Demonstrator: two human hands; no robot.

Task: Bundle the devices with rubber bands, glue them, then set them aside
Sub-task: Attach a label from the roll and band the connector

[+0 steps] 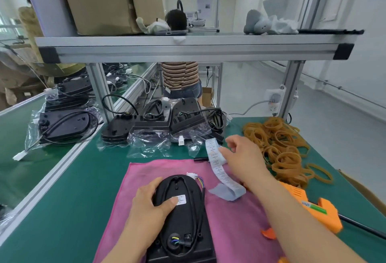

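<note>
black oval device (pixel 179 210) laid back-up on pink cloth (pixel 240 225), cable looped over it | tan rubber bands (pixel 279 147) heaped far right | orange glue gun (pixel 313 210) laid flat near them

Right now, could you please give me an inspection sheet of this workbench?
Surface: green mat, with a pink cloth under the work.
Job's things: black device on the cloth; rubber bands heaped at right; orange glue gun lying beside them; label strip curling across the cloth.
Clutter: bagged devices stacked at the back.
Hands: left hand grips the device, thumb on its white label; right hand holds the label strip.
Cables: device cable looped over its back; glue gun cord runs off to the right.
Surroundings: shelf above carrying a cardboard box; a person in a striped top beyond.
</note>
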